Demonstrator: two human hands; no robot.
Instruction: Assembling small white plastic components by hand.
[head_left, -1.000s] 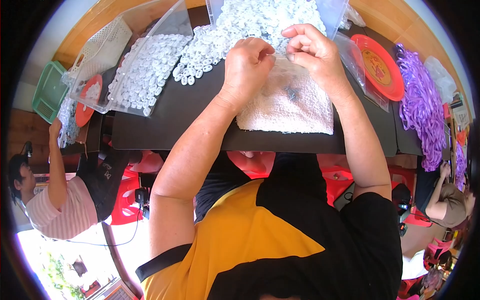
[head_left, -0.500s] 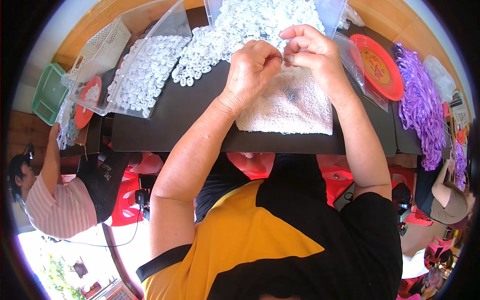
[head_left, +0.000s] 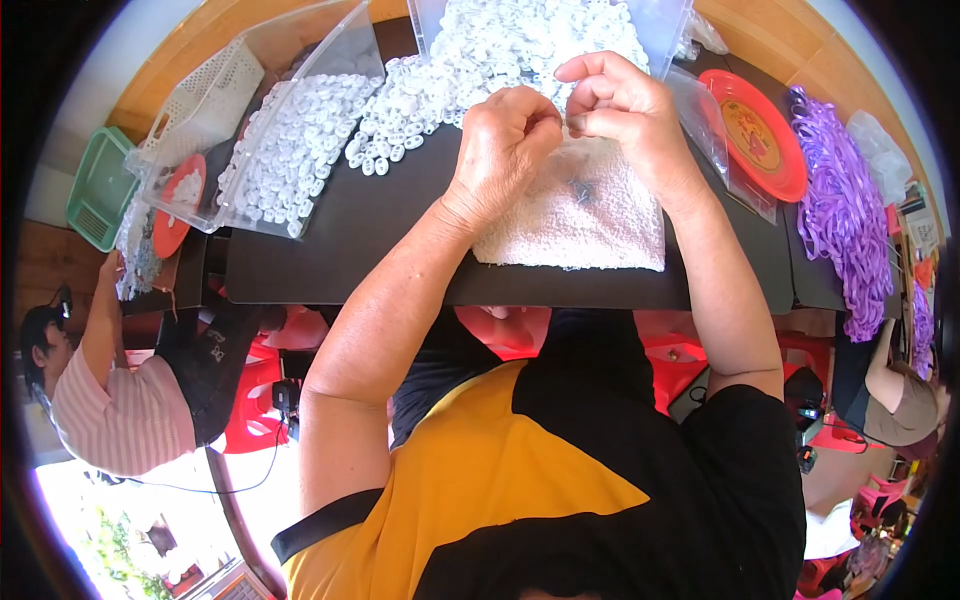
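Observation:
My left hand (head_left: 505,140) and my right hand (head_left: 622,110) are close together above a white towel (head_left: 585,215) on the black table (head_left: 340,240). Both have fingers curled and their fingertips meet over a very small part that I cannot make out. A few small dark parts lie on the towel just below the hands. A large heap of small white plastic pieces (head_left: 500,50) lies right behind the hands, spilling from a clear bin.
A clear tray of white pieces (head_left: 290,140) and a white basket (head_left: 205,95) sit at the left, with a green basket (head_left: 98,185) beyond. An orange plate (head_left: 755,130) and purple strands (head_left: 845,210) lie at the right. Other people sit at both sides.
Both hands have lifted slightly off the towel and drawn together, fingertips now meeting. The person at the left has raised an arm toward the table.

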